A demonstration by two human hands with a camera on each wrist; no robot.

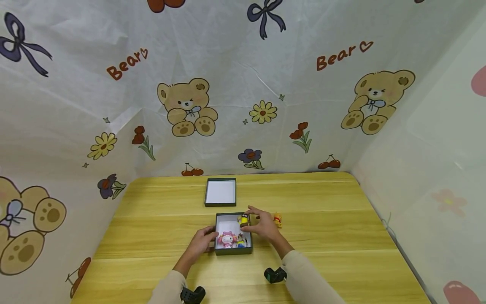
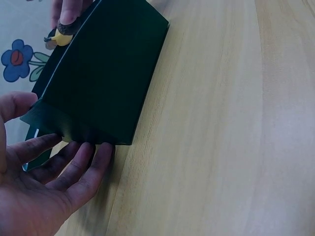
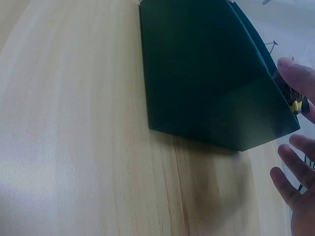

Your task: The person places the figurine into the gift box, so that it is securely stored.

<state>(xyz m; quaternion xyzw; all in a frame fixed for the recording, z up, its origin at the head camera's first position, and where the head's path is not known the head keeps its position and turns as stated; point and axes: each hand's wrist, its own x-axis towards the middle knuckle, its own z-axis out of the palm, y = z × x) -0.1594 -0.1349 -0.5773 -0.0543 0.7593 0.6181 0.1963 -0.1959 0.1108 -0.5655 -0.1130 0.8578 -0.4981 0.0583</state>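
Note:
A dark green open box (image 1: 233,251) with a pale inside sits on the table before me. My left hand (image 1: 201,242) holds its left side, thumb at the rim and fingers against the outer wall (image 2: 83,123). Over the box's far right corner, my right hand (image 1: 265,226) pinches a small yellow and dark toy figure (image 1: 244,220) between thumb and fingers. In the right wrist view, that figure (image 3: 297,106) is partly hidden by the thumb. Inside the box's near half lie a pink toy figure (image 1: 228,240) and a small figure in yellow and blue (image 1: 241,241).
Behind the box lies a dark-rimmed lid (image 1: 221,192), its white inside facing up. An orange-yellow toy figure with red (image 1: 278,219) is just beyond the right hand. The wooden table (image 1: 322,219) meets a bear-printed cloth (image 1: 228,147) at the back.

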